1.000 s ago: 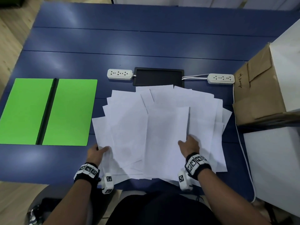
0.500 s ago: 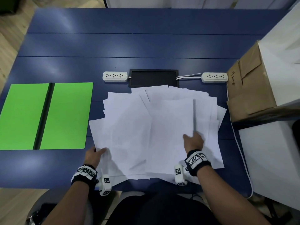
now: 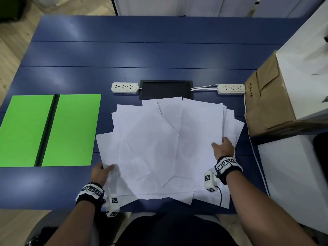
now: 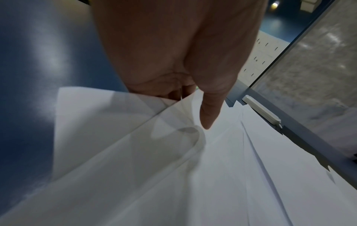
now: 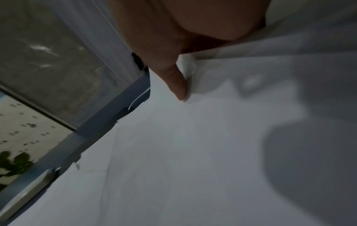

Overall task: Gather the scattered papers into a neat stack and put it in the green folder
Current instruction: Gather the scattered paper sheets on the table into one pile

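Note:
Several white papers [image 3: 159, 139] lie fanned and overlapping in the middle of the blue table [image 3: 142, 54]. The green folder [image 3: 71, 130] lies open and flat to their left, a black spine down its middle. My left hand [image 3: 102, 172] holds the pile's near-left edge. In the left wrist view its thumb [image 4: 208, 114] lies on top of the papers [image 4: 193, 183] and the fingers are tucked under a sheet. My right hand [image 3: 222, 147] holds the pile's right edge, thumb [image 5: 177, 85] on top of the papers [image 5: 193, 152] and fingers hidden under a lifted sheet.
Behind the papers sit two white power strips [image 3: 124, 87] [image 3: 231, 88] with a black inset panel [image 3: 166, 89] between them. A brown cardboard box [image 3: 266, 107] and a white box [image 3: 301, 50] stand close on the right. A white cable runs down the table's right edge.
My right hand has moved from the middle of the pile to its right edge, and the top sheet has slid right with it. My left hand has stayed at the near-left edge.

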Motion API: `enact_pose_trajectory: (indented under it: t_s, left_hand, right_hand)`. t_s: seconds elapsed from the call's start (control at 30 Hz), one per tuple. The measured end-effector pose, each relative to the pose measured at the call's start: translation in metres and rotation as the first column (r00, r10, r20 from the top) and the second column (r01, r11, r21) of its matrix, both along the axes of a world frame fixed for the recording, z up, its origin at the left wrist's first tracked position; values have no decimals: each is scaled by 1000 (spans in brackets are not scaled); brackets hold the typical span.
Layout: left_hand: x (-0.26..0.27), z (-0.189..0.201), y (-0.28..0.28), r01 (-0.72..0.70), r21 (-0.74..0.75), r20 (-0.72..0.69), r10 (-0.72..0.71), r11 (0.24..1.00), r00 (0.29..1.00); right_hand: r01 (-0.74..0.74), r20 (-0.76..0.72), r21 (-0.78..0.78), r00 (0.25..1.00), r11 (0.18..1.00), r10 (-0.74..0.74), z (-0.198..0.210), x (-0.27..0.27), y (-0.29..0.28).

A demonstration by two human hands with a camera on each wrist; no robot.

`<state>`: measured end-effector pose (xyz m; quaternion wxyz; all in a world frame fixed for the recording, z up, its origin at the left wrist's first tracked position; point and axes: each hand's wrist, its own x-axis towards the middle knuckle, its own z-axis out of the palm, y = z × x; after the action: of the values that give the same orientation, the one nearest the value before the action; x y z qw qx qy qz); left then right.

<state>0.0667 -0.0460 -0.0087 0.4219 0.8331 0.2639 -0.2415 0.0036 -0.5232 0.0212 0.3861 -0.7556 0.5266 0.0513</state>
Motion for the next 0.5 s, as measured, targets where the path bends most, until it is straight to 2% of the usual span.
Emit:
enact_pose_trajectory:
  t_s: [0.1,0.17,0.33,0.5]
  left_hand:
    - [0,2,-1,-10,-7,-12,10,1000,1000]
    - [0,4,-3,-16,4,-17,16,1000,1000]
    - [1,15,-27,29,205,-41,-21,978,999]
    - [-3,21,-55,142,357,-146,-95,923,985]
  right_hand:
    - [-35,162,129,987,991,14,4,-7,12]
    - [-16,206,200,978,980,-26,3,-11,16]
    - [-96,150,384,988,919,40,-11,-23,22]
    - [-171,190,397,976,902,101,0,-24,38]
